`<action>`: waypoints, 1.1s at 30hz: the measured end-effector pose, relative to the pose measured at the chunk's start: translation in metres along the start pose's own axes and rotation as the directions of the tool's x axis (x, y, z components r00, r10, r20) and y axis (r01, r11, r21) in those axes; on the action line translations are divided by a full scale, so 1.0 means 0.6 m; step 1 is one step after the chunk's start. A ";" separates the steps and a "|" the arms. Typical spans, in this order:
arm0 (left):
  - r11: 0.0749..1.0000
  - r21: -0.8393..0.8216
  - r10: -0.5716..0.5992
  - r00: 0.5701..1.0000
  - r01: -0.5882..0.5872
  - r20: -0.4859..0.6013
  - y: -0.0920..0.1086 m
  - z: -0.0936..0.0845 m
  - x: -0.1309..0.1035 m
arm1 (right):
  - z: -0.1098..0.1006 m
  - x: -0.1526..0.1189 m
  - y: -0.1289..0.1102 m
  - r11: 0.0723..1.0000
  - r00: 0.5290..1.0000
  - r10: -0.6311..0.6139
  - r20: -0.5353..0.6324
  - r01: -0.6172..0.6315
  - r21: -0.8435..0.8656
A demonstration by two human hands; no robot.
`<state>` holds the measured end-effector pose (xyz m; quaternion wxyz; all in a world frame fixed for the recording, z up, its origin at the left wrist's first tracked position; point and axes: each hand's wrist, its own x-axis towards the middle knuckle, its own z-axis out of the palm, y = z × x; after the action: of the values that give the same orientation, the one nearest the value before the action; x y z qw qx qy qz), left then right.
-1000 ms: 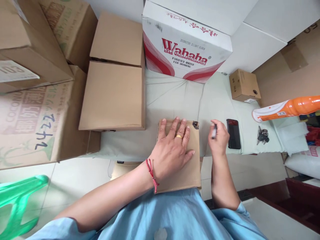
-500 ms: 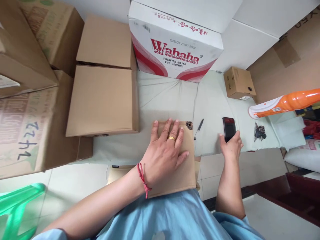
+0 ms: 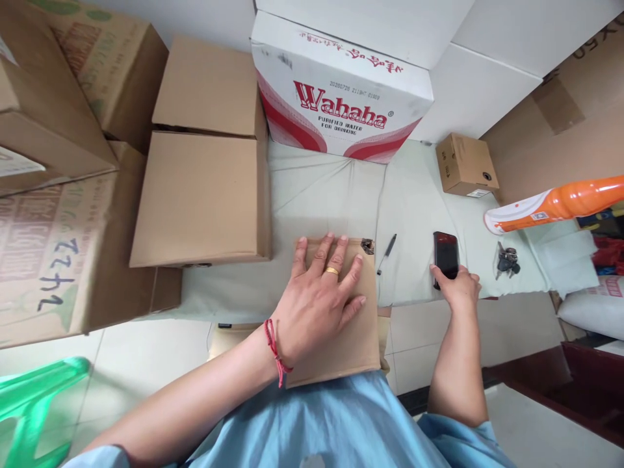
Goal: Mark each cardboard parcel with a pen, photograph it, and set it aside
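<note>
Cardboard (image 3: 348,348) — beneath left hand (image 3: 319,302), black phone (image 3: 446,251) — touching right hand (image 3: 459,289)

We see the pen (image 3: 387,253), in our right hand (image 3: 459,287) a second ago, now lying on the bench (image 3: 322,192). That hand is now at the phone (image 3: 446,252), straddling its near end. Our left hand's (image 3: 316,302) index finger spreads wider.

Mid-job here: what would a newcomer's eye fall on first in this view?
Probably the big white and red cardboard Wahaha carton at the back centre, then the orange and white bottle at the right edge. In front, the left hand lies spread on a flat brown cardboard piece, with the right hand at the near end of a black rectangular phone.
</note>
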<state>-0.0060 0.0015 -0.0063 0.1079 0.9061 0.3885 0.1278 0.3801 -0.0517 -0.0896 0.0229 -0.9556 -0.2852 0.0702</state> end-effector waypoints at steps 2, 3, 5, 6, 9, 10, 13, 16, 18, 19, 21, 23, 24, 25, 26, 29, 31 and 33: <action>1.000 -0.026 -0.005 1.000 0.005 -0.009 -0.003 0.000 -0.002 | -0.004 -0.006 -0.004 1.000 0.999 -0.016 0.051 0.016 0.011; 0.999 -0.044 -0.002 1.000 0.001 -0.017 -0.004 0.000 -0.004 | -0.004 -0.011 -0.006 0.999 0.998 -0.029 0.052 0.028 0.025; 0.996 -0.087 0.015 0.999 -0.018 -0.030 -0.007 0.002 -0.006 | -0.002 -0.023 -0.006 0.997 0.998 -0.052 0.026 0.051 0.054; 0.994 -0.108 0.024 0.999 -0.028 -0.034 -0.009 0.003 -0.007 | -0.001 -0.028 -0.006 0.996 0.998 -0.061 0.011 0.060 0.067; 0.989 -0.141 0.036 0.999 -0.041 -0.034 -0.012 0.006 -0.005 | 0.000 -0.038 0.000 0.988 0.996 -0.088 -0.010 0.089 0.129; 0.989 -0.142 0.038 0.999 -0.043 -0.033 -0.012 0.006 -0.004 | 0.000 -0.040 0.001 0.980 0.995 -0.099 -0.005 0.099 0.170; 0.990 -0.132 0.051 0.998 -0.055 -0.036 -0.013 0.008 0.000 | -0.003 -0.052 0.000 0.939 0.993 -0.112 0.020 0.099 0.330; 0.990 -0.124 0.062 0.997 -0.067 -0.044 -0.012 0.009 0.001 | -0.007 -0.085 -0.016 0.866 0.993 -0.112 0.033 0.081 0.493; 0.991 -0.116 0.065 0.997 -0.071 -0.051 -0.012 0.009 0.000 | -0.011 -0.121 -0.034 0.788 0.985 -0.159 0.061 0.089 0.609; 0.991 -0.111 0.065 0.996 -0.071 -0.055 -0.012 0.009 -0.001 | -0.015 -0.143 -0.044 0.747 0.978 -0.199 0.070 0.105 0.657; 0.993 -0.099 0.066 0.996 -0.072 -0.065 -0.013 0.009 -0.002 | -0.026 -0.191 -0.067 0.672 0.955 -0.292 0.057 0.163 0.723; 0.993 -0.090 0.066 0.995 -0.073 -0.080 -0.013 0.009 -0.002 | -0.041 -0.238 -0.091 0.605 0.926 -0.379 0.002 0.246 0.757; 0.993 -0.088 0.066 0.994 -0.074 -0.084 -0.013 0.009 -0.003 | -0.048 -0.260 -0.102 0.576 0.911 -0.411 -0.036 0.290 0.764; 0.993 -0.089 0.068 0.994 -0.075 -0.085 -0.013 0.009 -0.002 | -0.056 -0.279 -0.112 0.556 0.899 -0.431 -0.084 0.338 0.760; 0.993 -0.091 0.067 0.994 -0.075 -0.084 -0.012 0.009 -0.002 | -0.064 -0.296 -0.121 0.545 0.887 -0.441 -0.137 0.386 0.744; 0.994 -0.095 0.050 0.996 -0.057 -0.072 -0.008 0.010 0.000 | -0.082 -0.329 -0.143 0.557 0.852 -0.434 -0.292 0.508 0.657; 0.995 -0.089 0.029 0.997 -0.035 -0.068 -0.004 0.010 0.002 | -0.092 -0.339 -0.155 0.577 0.829 -0.434 -0.352 0.556 0.598; 0.996 -0.083 0.015 0.998 -0.021 -0.068 -0.001 0.012 0.004 | -0.099 -0.345 -0.165 0.595 0.805 -0.447 -0.390 0.593 0.543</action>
<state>-0.0027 0.0030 -0.0130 0.1314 0.8995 0.3781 0.1752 0.1638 -0.0830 0.0025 0.3977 -0.7632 -0.5066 0.0509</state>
